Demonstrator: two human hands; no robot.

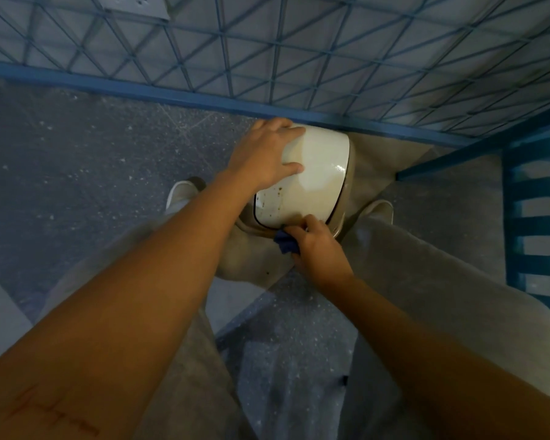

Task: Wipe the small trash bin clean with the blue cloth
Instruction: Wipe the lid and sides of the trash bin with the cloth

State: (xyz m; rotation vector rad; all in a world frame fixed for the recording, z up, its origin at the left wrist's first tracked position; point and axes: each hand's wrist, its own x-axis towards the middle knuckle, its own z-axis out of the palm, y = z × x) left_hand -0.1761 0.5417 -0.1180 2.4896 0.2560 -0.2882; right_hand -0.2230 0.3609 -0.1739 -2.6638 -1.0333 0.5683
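Observation:
The small cream trash bin (315, 173) stands on the floor in front of my feet, its glossy lid speckled with brown spots near the front left. My left hand (265, 155) lies on the lid's far left side, fingers spread over its edge and thumb on top. My right hand (315, 246) grips the bunched blue cloth (285, 243) and presses it against the bin's near front rim. Most of the cloth is hidden under my fingers.
A blue metal grid fence (267, 58) with a solid blue bottom rail runs just behind the bin. A blue slatted frame (534, 217) stands at the right. My shoes (180, 193) and trouser legs flank the bin on speckled grey floor.

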